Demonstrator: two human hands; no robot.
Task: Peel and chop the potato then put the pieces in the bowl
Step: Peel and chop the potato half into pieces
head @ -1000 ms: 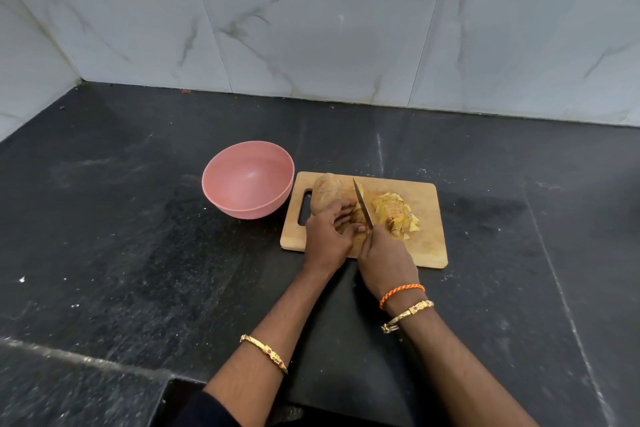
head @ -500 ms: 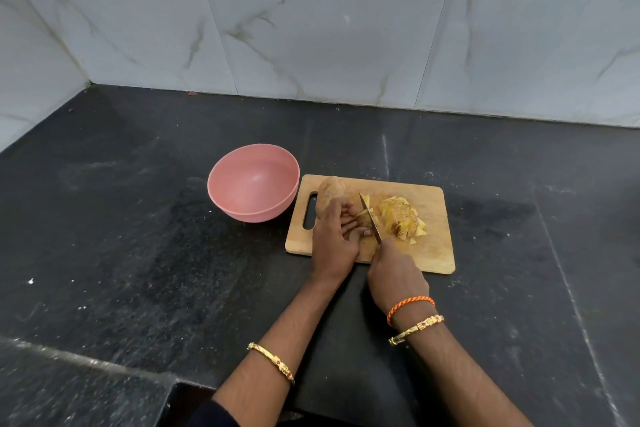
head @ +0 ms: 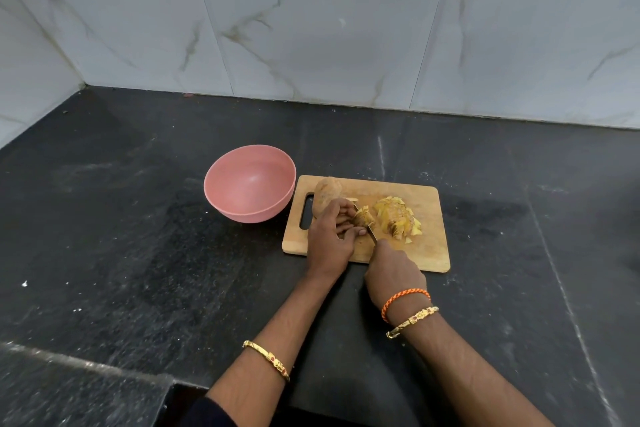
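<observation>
A wooden cutting board (head: 427, 253) lies on the black counter. On its left part rests a brown potato (head: 326, 194), partly under my left hand (head: 330, 241), whose fingers press down on the piece being cut (head: 363, 217). My right hand (head: 393, 270) grips a knife (head: 370, 232); the blade is down on the board just right of my left fingertips. A heap of yellow chopped pieces (head: 398, 220) lies right of the blade. The pink bowl (head: 249, 184) stands empty, touching the board's left edge.
The black stone counter (head: 121, 218) stretches to the left and right of the board. White marble wall tiles (head: 311, 28) close off the back and left side. The counter's front edge drops away at the lower left.
The knife blade has gone from raised and tilted to low on the board through the potato. A fresh slice now lies beside the heap. The head camera has shifted slightly.
</observation>
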